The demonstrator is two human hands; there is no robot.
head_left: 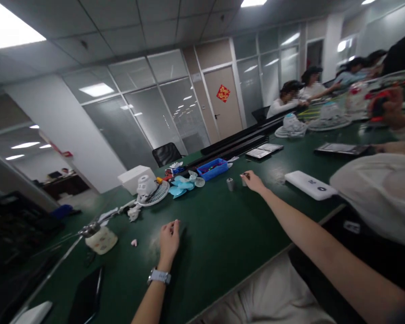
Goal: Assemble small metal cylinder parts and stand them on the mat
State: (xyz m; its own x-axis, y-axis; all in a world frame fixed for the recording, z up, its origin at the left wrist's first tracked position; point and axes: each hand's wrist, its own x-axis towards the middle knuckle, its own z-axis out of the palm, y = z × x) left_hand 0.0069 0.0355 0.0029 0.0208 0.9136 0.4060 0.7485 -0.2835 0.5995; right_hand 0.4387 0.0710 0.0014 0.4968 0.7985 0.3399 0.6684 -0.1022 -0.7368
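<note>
My right hand (254, 182) reaches out across the green table, its fingers closed at the top of a small grey metal cylinder (243, 182), which they partly hide. Just left of it, a similar grey cylinder (230, 184) stands upright on the table, apart from the hand. Nearer to me, my left hand (169, 242) is low over the tabletop with half-curled fingers and a gap between them; I see nothing held there. A watch (159, 276) is on the left wrist. A small pink heart-shaped piece (134, 243) lies to the left of that hand.
Beyond the hands are a blue bin (213, 169) of small parts, light-blue fan blades (181, 186) and a white fan (148, 190). A white power bank (310, 185) lies right. At left are a patterned cup (101, 240) and phone (87, 297). Other people sit at right.
</note>
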